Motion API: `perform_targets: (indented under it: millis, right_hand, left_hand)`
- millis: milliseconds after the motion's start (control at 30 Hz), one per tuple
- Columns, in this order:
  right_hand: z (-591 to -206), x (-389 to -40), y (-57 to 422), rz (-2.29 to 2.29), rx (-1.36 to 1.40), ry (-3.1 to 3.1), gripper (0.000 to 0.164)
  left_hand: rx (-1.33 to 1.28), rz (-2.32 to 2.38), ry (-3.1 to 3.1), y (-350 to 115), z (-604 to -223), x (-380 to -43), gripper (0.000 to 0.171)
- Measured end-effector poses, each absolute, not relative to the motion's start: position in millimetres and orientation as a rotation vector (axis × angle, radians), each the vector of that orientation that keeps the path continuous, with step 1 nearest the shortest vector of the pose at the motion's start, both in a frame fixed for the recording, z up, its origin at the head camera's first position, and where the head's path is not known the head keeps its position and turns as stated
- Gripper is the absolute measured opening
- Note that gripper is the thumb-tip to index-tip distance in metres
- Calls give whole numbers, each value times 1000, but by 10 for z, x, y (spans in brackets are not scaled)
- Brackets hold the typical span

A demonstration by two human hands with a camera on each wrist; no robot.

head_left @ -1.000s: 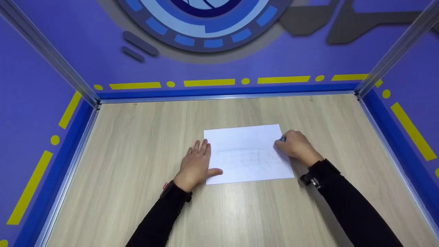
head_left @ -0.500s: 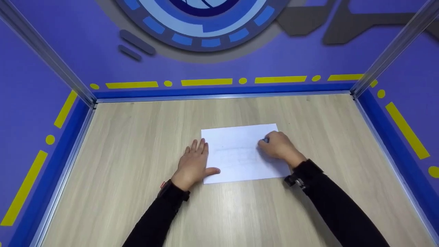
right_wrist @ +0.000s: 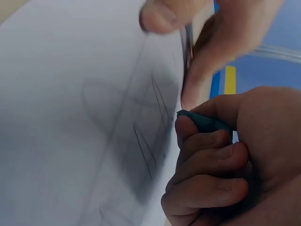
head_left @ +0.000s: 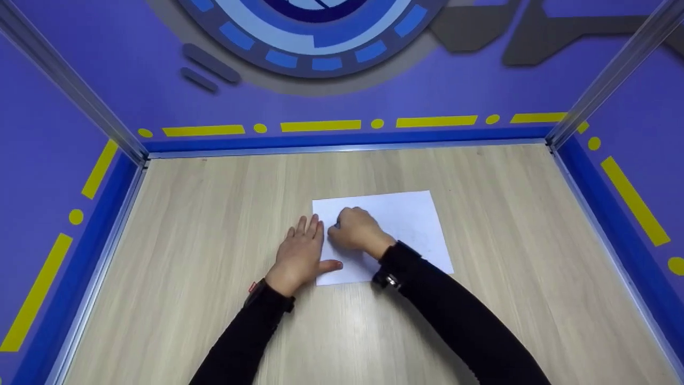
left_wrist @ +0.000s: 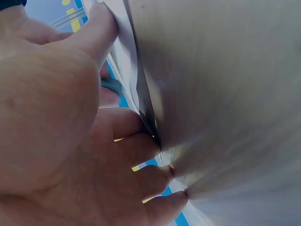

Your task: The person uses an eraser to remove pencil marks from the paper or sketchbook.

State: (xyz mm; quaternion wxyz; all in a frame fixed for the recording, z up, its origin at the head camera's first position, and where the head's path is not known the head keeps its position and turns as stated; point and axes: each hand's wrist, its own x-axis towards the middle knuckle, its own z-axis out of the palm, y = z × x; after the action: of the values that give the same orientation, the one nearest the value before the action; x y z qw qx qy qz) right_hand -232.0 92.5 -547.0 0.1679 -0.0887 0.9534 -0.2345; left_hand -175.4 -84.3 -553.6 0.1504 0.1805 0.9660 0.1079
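A white sheet of paper (head_left: 414,214) lies on the wooden table, with faint pencil-like lines visible in the right wrist view. My left hand (head_left: 299,256) rests with straight fingers along its left edge, thumb on the paper. Between the curled fingers of my right hand (head_left: 357,230) is a small teal stub (right_wrist: 207,122), its tip at the paper near the left hand. Most of the stub is hidden in the grip, so its exact kind cannot be told. In the left wrist view, part of the stub (left_wrist: 112,85) shows behind the left palm.
The light wooden table (head_left: 224,203) extends around the sheet. Purple-blue panels (head_left: 342,101) with yellow dashes enclose it at the back and both sides. Metal strips (head_left: 267,152) run along the panels' bases. Both forearms wear black sleeves (head_left: 449,299) and wrist straps.
My right hand has swept left across the paper with the stub, from the right edge to close beside the left hand. The left hand stays on the sheet.
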Motion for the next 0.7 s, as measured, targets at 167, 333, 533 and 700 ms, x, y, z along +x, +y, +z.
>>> perform_targets:
  millis: [167, 333, 533, 700]
  right_hand:
    - [-5527, -2313, 887, -614, -264, 2737, 30]
    - [-5547, -2291, 1133, -636, -221, 2769, 29]
    - [-5589, -2246, 1632, -731, -160, 2824, 27]
    - [-5619, -2225, 2049, -787, -140, 2849, 40]
  left_hand:
    - [511, 301, 2774, -829, -5541, -1746, 114]
    - [512, 298, 2772, -804, -5549, -1748, 115]
    - [495, 290, 2764, -808, -5552, -1754, 115]
    - [489, 331, 2755, -831, -5535, -1736, 114]
